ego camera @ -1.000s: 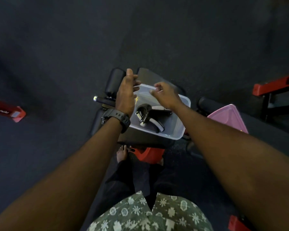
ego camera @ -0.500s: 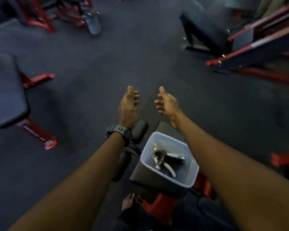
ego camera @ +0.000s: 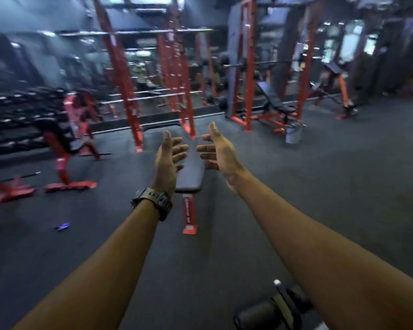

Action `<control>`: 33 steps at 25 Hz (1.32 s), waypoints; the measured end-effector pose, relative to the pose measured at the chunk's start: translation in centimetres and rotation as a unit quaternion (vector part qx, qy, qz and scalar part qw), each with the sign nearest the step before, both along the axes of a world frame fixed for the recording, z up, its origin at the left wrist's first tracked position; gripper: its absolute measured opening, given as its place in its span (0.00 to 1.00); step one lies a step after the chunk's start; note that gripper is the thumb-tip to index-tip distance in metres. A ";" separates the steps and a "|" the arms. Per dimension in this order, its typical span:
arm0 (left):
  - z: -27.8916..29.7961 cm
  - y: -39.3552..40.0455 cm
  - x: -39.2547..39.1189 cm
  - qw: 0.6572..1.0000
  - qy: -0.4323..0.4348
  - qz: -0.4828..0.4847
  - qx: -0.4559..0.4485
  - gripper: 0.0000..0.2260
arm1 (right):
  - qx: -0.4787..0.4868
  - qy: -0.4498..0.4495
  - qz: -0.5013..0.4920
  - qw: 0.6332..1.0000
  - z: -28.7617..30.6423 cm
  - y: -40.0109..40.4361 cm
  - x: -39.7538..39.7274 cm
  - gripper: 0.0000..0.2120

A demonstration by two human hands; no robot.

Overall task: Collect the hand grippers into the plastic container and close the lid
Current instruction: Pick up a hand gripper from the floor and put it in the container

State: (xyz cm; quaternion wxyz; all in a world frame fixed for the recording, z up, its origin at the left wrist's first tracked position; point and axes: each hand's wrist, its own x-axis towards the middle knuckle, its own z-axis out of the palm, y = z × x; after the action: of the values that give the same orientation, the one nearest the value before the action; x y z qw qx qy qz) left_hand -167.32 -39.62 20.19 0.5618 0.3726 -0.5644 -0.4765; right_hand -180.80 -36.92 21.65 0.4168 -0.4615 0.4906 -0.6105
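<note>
Facing palms: left hand (ego camera: 168,157), right hand (ego camera: 221,153); bench label unreadable.

arms: bare, sleeveless | left wrist: chunky black watch (ego camera: 156,201)

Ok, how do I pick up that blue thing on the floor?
Pinch the blue thing across its narrow middle, from above with the left hand: it lies flat and elongated on the floor. Too blurred to show handles.

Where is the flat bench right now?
In the head view the flat bench stands mid-frame on the dark floor, lengthwise away from the camera, seen between the open left hand and right hand, before the red racks.
</note>
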 end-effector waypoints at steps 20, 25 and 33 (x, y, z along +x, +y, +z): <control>-5.0 6.6 42.4 0.922 0.008 0.381 0.066 0.36 | 0.100 0.085 0.283 0.950 -9.8 -5.4 42.1 0.29; -7.2 3.6 42.3 0.909 0.015 0.405 0.097 0.36 | 0.113 0.087 0.291 0.946 -11.5 -9.4 42.5 0.24; -12.0 -7.7 49.5 0.904 0.026 0.410 0.120 0.33 | 0.146 0.111 0.308 0.934 -15.6 -20.7 49.8 0.26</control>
State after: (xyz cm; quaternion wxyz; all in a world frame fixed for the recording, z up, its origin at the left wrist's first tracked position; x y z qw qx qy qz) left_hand -117.82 -47.36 8.23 0.6730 0.6232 -0.2858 -0.2776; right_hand -131.01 -57.64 6.04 0.5900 -0.5888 0.4515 -0.3185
